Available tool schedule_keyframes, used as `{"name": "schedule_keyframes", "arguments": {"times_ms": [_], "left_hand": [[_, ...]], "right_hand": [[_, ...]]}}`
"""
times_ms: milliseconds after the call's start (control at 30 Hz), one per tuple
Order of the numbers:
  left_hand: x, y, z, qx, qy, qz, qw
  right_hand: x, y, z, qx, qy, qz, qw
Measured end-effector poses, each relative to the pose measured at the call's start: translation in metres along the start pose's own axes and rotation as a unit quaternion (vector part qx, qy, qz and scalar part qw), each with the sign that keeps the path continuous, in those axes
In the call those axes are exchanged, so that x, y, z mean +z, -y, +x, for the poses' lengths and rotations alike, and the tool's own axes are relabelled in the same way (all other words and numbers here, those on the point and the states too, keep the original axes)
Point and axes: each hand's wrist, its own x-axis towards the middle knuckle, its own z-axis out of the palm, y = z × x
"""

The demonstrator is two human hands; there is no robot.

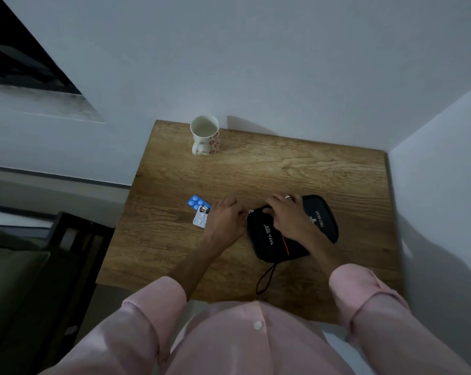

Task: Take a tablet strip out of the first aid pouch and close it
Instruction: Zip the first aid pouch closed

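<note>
- A wooden bench (310, 171) fills a corner between pale walls, and a flowered mug (205, 135) stands at its far left.
- The black first aid pouch (272, 239) lies on the bench's right half, its wrist loop (265, 280) trailing toward us.
- Our right hand (288, 217) holds the pouch down, fingers curled over its far edge.
- Our left hand (225, 223) has its fingers curled at the zip pull (250, 211); we cannot tell whether it pinches it.
- A blue tablet strip (198, 203) and a white tablet strip (200, 220) lie overlapping just left of that hand.

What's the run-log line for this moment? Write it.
step: closing pouch | strips: out, on table | left hand: at zip pull, grip unclear | right hand: grips pouch
</note>
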Motion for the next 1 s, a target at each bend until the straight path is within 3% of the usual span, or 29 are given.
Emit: {"name": "schedule_keyframes", "arguments": {"times_ms": [200,467,767,1000], "left_hand": [[0.005,0.002,-0.005,-0.012,-0.015,-0.006,1.0],[-0.003,-0.002,0.015,-0.003,-0.006,-0.005,1.0],[-0.004,-0.001,0.02,0.077,0.019,0.007,0.997],[-0.003,0.002,0.016,0.086,0.021,-0.046,0.995]], "right_hand": [[0.006,0.005,-0.002,0.01,-0.071,0.007,0.997],[-0.013,-0.003,0.004,-0.017,-0.049,0.115,0.992],[-0.009,-0.005,-0.002,-0.063,-0.044,0.084,0.993],[-0.01,-0.012,-0.006,-0.046,-0.058,0.226,0.971]]}}
